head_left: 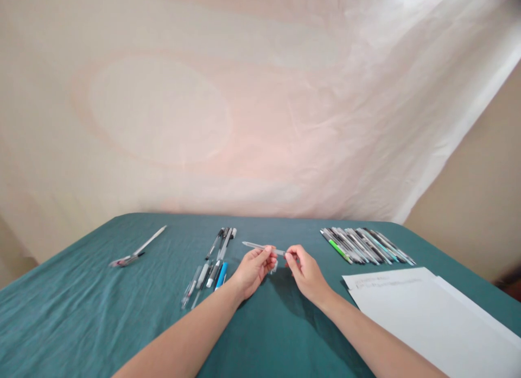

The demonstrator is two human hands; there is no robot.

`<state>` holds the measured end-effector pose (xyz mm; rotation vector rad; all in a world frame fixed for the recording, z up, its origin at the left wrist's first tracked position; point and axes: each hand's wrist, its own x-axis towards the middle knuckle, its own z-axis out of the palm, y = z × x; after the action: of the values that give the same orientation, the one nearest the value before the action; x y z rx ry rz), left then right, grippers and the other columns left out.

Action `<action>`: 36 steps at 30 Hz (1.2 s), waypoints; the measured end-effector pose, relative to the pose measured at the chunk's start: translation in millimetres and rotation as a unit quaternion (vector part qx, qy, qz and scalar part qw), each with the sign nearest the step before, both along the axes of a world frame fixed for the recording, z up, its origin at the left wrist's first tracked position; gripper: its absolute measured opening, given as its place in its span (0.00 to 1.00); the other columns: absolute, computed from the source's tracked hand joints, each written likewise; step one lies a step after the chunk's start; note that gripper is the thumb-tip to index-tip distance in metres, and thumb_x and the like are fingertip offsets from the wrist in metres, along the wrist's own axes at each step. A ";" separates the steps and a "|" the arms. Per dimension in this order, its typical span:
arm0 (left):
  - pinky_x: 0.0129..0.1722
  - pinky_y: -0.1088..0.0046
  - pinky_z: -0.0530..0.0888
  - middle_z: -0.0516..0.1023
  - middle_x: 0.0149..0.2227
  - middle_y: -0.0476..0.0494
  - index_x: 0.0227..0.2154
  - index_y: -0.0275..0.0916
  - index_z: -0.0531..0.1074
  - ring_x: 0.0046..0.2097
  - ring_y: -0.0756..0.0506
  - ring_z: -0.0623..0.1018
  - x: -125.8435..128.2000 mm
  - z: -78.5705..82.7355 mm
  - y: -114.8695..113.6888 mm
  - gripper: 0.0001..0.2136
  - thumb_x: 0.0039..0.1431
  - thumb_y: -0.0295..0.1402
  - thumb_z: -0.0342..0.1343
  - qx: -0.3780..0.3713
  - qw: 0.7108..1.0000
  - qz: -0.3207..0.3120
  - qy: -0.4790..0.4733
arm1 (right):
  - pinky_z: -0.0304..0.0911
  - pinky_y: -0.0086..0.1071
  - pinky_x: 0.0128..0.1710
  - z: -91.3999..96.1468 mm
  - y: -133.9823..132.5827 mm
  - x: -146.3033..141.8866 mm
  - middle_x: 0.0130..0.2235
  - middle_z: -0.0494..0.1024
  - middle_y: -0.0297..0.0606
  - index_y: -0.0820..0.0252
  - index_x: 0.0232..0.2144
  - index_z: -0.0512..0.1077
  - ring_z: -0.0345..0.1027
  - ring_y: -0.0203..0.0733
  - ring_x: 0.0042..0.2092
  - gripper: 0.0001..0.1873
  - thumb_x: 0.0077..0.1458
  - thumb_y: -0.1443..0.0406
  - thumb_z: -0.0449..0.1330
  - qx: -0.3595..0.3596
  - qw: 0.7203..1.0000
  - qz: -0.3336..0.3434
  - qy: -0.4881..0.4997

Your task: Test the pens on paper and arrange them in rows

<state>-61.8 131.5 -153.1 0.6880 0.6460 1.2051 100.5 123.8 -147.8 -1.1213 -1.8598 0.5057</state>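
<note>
A thin, clear pen (pixel 254 244) is held level above the table, its pointed tip toward the left. My left hand (pixel 255 269) is closed around the middle of the pen, thumb on top. At the pen's right end, my right hand (pixel 303 272) pinches it between thumb and fingers. Just under my left fingertips shows a small whitish translucent piece (pixel 274 267), too blurred to name. Beside my left wrist lies a loose group of pens, among them a blue marker (pixel 221 275).
A dark green cloth (pixel 252 345) covers the table. At the right, a row of many pens (pixel 366 246) lies side by side, a green one (pixel 340 250) at its near left. White paper sheets (pixel 431 318) with faint writing lie in front. Far left are a white pen (pixel 152 238) and small blurred items.
</note>
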 end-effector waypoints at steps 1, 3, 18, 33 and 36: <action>0.30 0.81 0.71 0.73 0.28 0.45 0.32 0.31 0.71 0.27 0.55 0.72 0.0 -0.5 -0.2 0.07 0.51 0.30 0.56 0.001 1.000 -0.005 0.004 | 0.60 0.29 0.30 0.8 0.0 0.4 0.28 0.70 0.35 0.57 0.30 0.65 0.64 0.38 0.30 0.13 0.57 0.58 0.45 0.008 1.000 0.001 -0.014; 0.30 0.81 0.71 0.73 0.28 0.45 0.33 0.31 0.71 0.27 0.55 0.72 0.3 -0.9 -0.6 0.08 0.51 0.31 0.57 0.001 1.000 -0.014 0.014 | 0.59 0.29 0.32 1.5 0.3 1.2 0.26 0.68 0.34 0.57 0.26 0.64 0.63 0.37 0.29 0.15 0.58 0.59 0.43 0.017 0.999 0.004 -0.032; 0.29 0.81 0.71 0.72 0.27 0.46 0.33 0.31 0.70 0.27 0.55 0.71 2.3 -1.6 0.4 0.08 0.52 0.30 0.55 0.006 0.999 -0.030 0.038 | 0.57 0.28 0.33 0.8 1.4 4.2 0.26 0.67 0.34 0.58 0.24 0.63 0.61 0.36 0.30 0.18 0.60 0.60 0.41 0.014 0.999 0.025 -0.045; 0.29 0.82 0.70 0.72 0.27 0.46 0.33 0.31 0.70 0.27 0.56 0.71 3.2 -2.2 -0.4 0.08 0.52 0.30 0.56 -0.005 0.999 -0.013 0.029 | 0.57 0.28 0.30 -4.1 3.1 5.1 0.24 0.67 0.33 0.58 0.24 0.63 0.61 0.36 0.28 0.18 0.60 0.60 0.41 -0.003 0.998 0.030 -0.047; 0.29 0.81 0.70 0.72 0.26 0.46 0.33 0.31 0.70 0.26 0.55 0.71 3.5 -2.1 -0.2 0.07 0.52 0.30 0.56 -0.010 1.000 -0.008 0.028 | 0.57 0.27 0.29 -5.5 3.4 5.1 0.26 0.68 0.34 0.58 0.28 0.63 0.62 0.36 0.29 0.15 0.59 0.59 0.41 -0.019 0.999 0.024 -0.028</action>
<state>-58.3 131.3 -155.2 0.7111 0.6966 1.1666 105.6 127.2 -153.3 -1.1287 -1.9373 0.5445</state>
